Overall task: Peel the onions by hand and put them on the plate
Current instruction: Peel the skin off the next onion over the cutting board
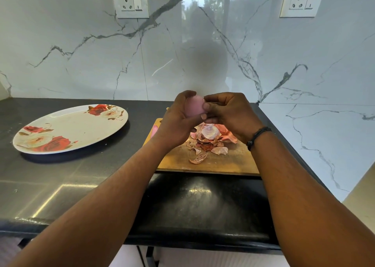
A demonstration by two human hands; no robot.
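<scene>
The onion (193,108), pale pink and smooth on the side that shows, is held in the air above the far end of the wooden cutting board (215,161), clear of the board itself. The left hand (176,122) cups it from below and behind, fingers and thumb curled round it. The right hand (227,112) meets it from the right, with its fingertips (206,105) pinched at the onion's right end, apparently on a last scrap of skin; whether any skin is actually between them is too small to tell. Judging by the bare surface, this is the final part of peeling this onion.

Directly beneath the hands a heap of dry peels (207,140) lies on the far half of the board, with one pale, cup-shaped layer on top. At the board's far left corner a small patch of pink shows beside the left wrist, possibly another onion, though mostly hidden.

The board sits at the right end of the dark counter (71,177), its near edge short of the counter's front edge. The rose-patterned plate (69,128) lies well apart to the left, toward the counter's back left corner, with no onion on it.

The next move probably calls for pulling the pinched bit away, letting it drop on the heap, then carrying the onion left across the counter to the plate.
</scene>
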